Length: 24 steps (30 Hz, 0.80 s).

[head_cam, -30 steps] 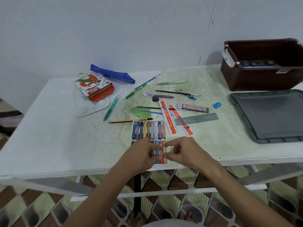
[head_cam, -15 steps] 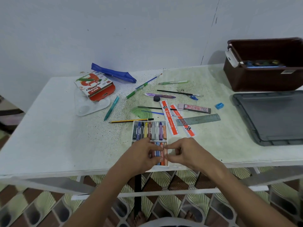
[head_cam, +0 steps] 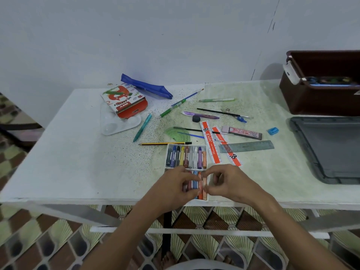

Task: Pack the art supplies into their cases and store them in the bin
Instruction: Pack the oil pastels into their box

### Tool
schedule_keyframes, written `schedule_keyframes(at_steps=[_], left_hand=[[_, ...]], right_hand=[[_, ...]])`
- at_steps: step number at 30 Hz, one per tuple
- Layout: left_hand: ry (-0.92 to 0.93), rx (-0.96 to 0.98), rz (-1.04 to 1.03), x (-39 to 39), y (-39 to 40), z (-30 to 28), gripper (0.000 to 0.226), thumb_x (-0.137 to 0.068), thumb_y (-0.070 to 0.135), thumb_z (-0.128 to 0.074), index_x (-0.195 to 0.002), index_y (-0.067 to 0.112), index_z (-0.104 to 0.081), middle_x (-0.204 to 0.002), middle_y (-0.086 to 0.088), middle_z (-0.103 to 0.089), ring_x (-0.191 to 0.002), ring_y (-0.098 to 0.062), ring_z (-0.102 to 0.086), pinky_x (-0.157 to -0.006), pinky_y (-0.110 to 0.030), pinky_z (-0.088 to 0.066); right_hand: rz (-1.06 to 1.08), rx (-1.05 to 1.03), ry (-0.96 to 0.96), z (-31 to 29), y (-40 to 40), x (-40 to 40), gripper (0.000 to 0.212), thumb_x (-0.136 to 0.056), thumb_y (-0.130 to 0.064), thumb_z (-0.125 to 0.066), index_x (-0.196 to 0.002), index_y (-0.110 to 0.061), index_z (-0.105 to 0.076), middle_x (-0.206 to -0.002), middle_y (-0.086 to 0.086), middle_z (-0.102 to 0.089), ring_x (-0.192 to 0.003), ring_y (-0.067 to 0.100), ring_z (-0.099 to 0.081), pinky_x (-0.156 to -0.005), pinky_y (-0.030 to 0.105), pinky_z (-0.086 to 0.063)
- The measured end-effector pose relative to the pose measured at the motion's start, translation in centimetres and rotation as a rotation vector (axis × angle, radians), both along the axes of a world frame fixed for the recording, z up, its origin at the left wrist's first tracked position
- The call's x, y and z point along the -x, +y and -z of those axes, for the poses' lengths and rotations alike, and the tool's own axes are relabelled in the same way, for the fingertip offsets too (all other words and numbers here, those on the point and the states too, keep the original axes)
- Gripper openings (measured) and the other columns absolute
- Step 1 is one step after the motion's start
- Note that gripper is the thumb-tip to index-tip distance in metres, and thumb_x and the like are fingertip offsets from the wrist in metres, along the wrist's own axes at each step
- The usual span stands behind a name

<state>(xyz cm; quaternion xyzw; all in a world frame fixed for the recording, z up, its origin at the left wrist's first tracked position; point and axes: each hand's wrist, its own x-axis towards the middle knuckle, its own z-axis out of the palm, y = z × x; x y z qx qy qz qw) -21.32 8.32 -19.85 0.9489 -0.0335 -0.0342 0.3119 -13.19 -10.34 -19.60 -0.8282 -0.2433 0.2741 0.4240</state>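
Observation:
A white pastel tray [head_cam: 187, 145] lies near the table's front edge. Its far row is full of coloured oil pastels [head_cam: 186, 155]. Both hands are over the near row. My left hand [head_cam: 173, 188] curls its fingers over the pastels on the left and hides them. My right hand [head_cam: 229, 184] pinches the orange pastel [head_cam: 204, 187] at the row's right end. The red and white pastel box [head_cam: 124, 103] lies open at the back left, beside a blue pencil case [head_cam: 146, 86]. The brown bin [head_cam: 321, 102] stands at the back right, with some items inside.
The bin's grey lid [head_cam: 331, 149] lies flat at the right. Loose on the table are two orange rulers [head_cam: 210, 145], a steel ruler [head_cam: 246, 146], a green protractor [head_cam: 177, 133], a pencil [head_cam: 165, 143], several pens, a compass [head_cam: 233, 114], a blue sharpener [head_cam: 273, 130] and a clear palette [head_cam: 116, 127].
Both hands stay over the tray's near row, with only small finger movements among the pastels. The view has shifted slightly.

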Motion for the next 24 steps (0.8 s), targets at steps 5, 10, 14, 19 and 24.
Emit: schedule_keyframes(at_steps=[5, 10, 14, 19, 24], left_hand=[[-0.035, 0.069, -0.075, -0.2, 1.2, -0.3, 0.029, -0.084, 0.036, -0.070, -0.110, 0.025, -0.070, -0.082, 0.015, -0.052, -0.070, 0.004, -0.051, -0.062, -0.006, -0.036], [-0.090, 0.083, -0.228, -0.8, 3.8, -0.5, 0.020, -0.084, 0.028, -0.071, -0.103, 0.024, -0.072, -0.084, 0.010, -0.057, -0.071, 0.000, -0.053, -0.063, -0.005, -0.039], [-0.127, 0.023, -0.340, -2.9, 6.9, -0.7, 0.018, -0.085, 0.026, -0.069, -0.101, 0.019, -0.072, -0.089, 0.004, -0.062, -0.075, 0.000, -0.055, -0.067, -0.005, -0.040], [-0.177, -0.071, -0.484, -7.5, 12.9, -1.3, 0.027, -0.088, 0.024, -0.064, -0.113, 0.014, -0.067, -0.104, -0.001, -0.063, -0.089, -0.014, -0.058, -0.081, -0.026, -0.047], [-0.113, -0.237, -0.637, -11.7, 19.6, -2.0, 0.052, -0.085, 0.024, -0.064, -0.135, 0.014, -0.053, -0.127, -0.017, -0.047, -0.114, -0.031, -0.049, -0.103, -0.041, -0.040]], right_hand=[[0.022, 0.046, -0.121, -0.2, 1.1, -0.2, 0.029, -0.078, -0.034, -0.076, -0.105, -0.026, -0.068, -0.097, -0.003, -0.056, -0.072, 0.004, -0.059, -0.064, 0.017, -0.047], [0.070, 0.054, -0.175, 0.1, 3.4, 0.0, 0.059, -0.079, -0.042, -0.074, -0.131, -0.026, -0.052, -0.116, -0.002, -0.040, -0.090, 0.007, -0.052, -0.079, 0.017, -0.041], [0.070, 0.113, -0.208, 0.4, 5.8, 0.1, 0.083, -0.077, -0.051, -0.072, -0.145, -0.020, -0.037, -0.140, 0.003, -0.026, -0.131, 0.020, -0.030, -0.109, 0.035, -0.031], [0.072, 0.238, -0.339, 0.9, 8.6, -0.7, 0.089, -0.076, -0.061, -0.067, -0.147, -0.021, -0.031, -0.154, 0.008, -0.015, -0.139, 0.026, -0.014, -0.113, 0.041, -0.020], [0.077, 0.229, -0.313, 1.1, 9.3, -1.8, 0.089, -0.077, -0.058, -0.067, -0.149, -0.023, -0.029, -0.157, 0.006, -0.014, -0.141, 0.027, -0.012, -0.114, 0.042, -0.017]])
